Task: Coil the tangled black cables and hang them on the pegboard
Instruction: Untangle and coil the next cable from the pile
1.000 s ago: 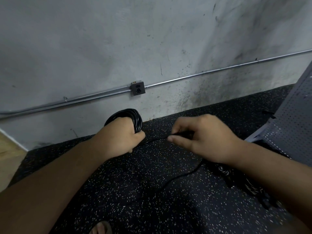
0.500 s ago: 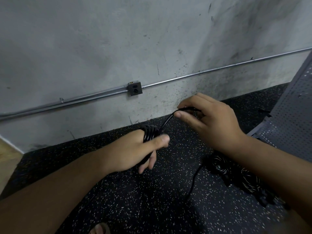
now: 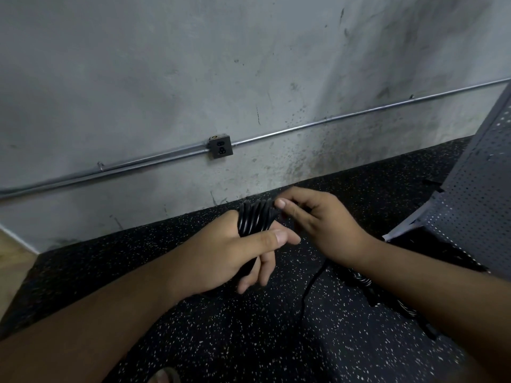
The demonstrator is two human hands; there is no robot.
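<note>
Speckled mat [image 3: 249,341] fills the lower frame. Cable [image 3: 308,288] trails over it, lower centre-right, beside a tangle [image 3: 367,286] at right. Centre: left hand [image 3: 235,252] wraps thumb and fingers round the coil [image 3: 253,218]. Coil's long axis is near-vertical in frame, top end toward the wall [image 3: 166,64]. Right hand [image 3: 323,222] pinches the cable at the coil's top. Pegboard [image 3: 475,194] at right edge, tilted. Outlet [image 3: 220,146] on wall, above centre.
</note>
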